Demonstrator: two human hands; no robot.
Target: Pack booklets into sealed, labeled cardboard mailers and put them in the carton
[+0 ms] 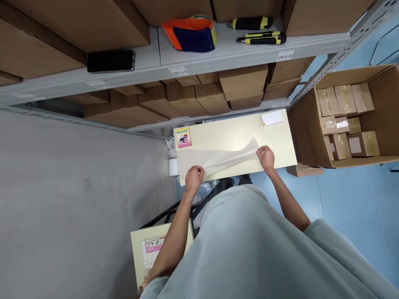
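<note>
A thin white sheet (229,160) is stretched between my two hands over the pale yellow table (218,131). My left hand (194,178) pinches its near left edge with fingers closed. At the sheet's right end, my right hand (266,157) pinches a corner, fingers closed too. The sheet is creased along its length, and its left part lies flat on the table. A small yellow and pink booklet (183,137) lies at the table's far left corner. Near the far right edge sits a small white box (272,118).
Ahead, a metal shelf (218,60) holds cardboard boxes, a phone (111,61), an orange and blue roll (193,37) and box cutters (262,38). A large carton (301,124) of small boxes stands right. A smaller table (137,249) is at lower left, beside a grey wall (77,187).
</note>
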